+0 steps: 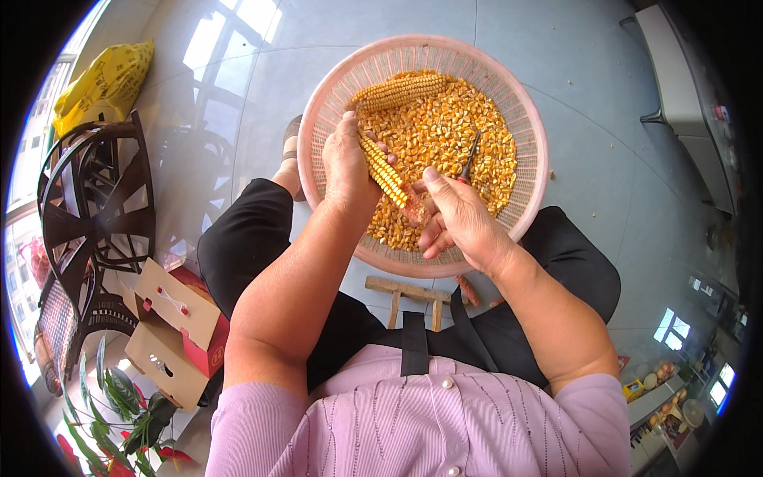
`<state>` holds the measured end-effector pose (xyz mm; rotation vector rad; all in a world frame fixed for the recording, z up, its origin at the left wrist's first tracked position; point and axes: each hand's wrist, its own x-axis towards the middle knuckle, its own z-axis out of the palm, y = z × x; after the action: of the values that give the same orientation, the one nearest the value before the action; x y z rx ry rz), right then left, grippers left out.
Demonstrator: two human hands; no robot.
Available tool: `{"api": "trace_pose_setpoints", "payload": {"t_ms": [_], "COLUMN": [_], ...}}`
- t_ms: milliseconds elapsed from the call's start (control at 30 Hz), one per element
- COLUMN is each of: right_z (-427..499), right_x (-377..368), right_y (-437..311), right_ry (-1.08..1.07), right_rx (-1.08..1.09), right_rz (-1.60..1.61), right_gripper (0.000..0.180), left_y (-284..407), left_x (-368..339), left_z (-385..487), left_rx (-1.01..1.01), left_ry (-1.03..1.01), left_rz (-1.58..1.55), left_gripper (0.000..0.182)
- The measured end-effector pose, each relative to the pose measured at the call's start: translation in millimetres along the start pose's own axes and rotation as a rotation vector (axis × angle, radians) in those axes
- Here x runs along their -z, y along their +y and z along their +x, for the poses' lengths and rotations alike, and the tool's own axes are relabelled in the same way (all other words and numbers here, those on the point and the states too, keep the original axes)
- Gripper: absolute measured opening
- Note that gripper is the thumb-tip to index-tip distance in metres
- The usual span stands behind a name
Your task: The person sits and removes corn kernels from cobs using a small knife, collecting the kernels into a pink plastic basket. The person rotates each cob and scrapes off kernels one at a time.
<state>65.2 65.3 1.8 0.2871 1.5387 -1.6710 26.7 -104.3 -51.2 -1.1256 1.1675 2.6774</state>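
A round pink plastic basket (533, 137) sits between my knees, with loose corn kernels (438, 134) spread over its bottom. My left hand (351, 164) grips a partly shelled corn cob (381, 169); rows of yellow kernels remain on its upper part, and its lower end is bare and reddish. Beside that bare end is my right hand (456, 217), thumb and fingers apart, holding nothing. A full ear of corn (405, 92) lies on the kernels near the far rim. On the right of the pile rests a thin dark pointed tool with a red part (471, 158), its near end hidden by my right hand.
Below the basket is a small wooden stool (408, 290), with a bare cob (468, 290) on the tiled floor near it. An open cardboard box (179, 304), a dark curved-frame chair (95, 220) and a leafy plant (122, 393) stand left. A white piece of furniture (679, 71) stands right.
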Motion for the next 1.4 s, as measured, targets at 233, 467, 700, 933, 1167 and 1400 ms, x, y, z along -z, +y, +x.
{"api": "trace_pose_setpoints", "payload": {"t_ms": [233,467,700,933,1167,1400], "right_z": [9.4,9.6,9.5,12.4,16.3,34.5], "right_x": [-8.1,-14.4,-23.1,-27.9,-26.0,-27.2], "right_y": [1.6,2.7,8.7,18.8,9.3,33.8], "right_ry": [-0.091,-0.069,0.046,0.046,0.071,0.258], "right_rx": [0.045,0.087,0.177,0.142,0.126,0.454], "right_rz": [-0.067,-0.135,-0.143,-0.032,-0.022,-0.341], "right_gripper": [0.054,0.059,0.054,0.052,0.052,0.051], "left_y": [-7.7,-5.2,-19.4,-18.8,-14.3,-28.6], "left_x": [-8.6,-21.3,-13.2,-6.8,-11.3,-5.3], "left_z": [-13.2,-27.8,-30.0,-22.7,-27.5,-33.4], "left_rx": [0.032,0.114,-0.054,0.023,0.135,0.036], "left_ry": [-0.115,-0.153,-0.225,-0.181,-0.135,-0.137], "left_rz": [0.056,0.12,0.138,0.124,0.055,0.245], "left_gripper": [0.026,0.037,0.048,0.042,0.038,0.062]}}
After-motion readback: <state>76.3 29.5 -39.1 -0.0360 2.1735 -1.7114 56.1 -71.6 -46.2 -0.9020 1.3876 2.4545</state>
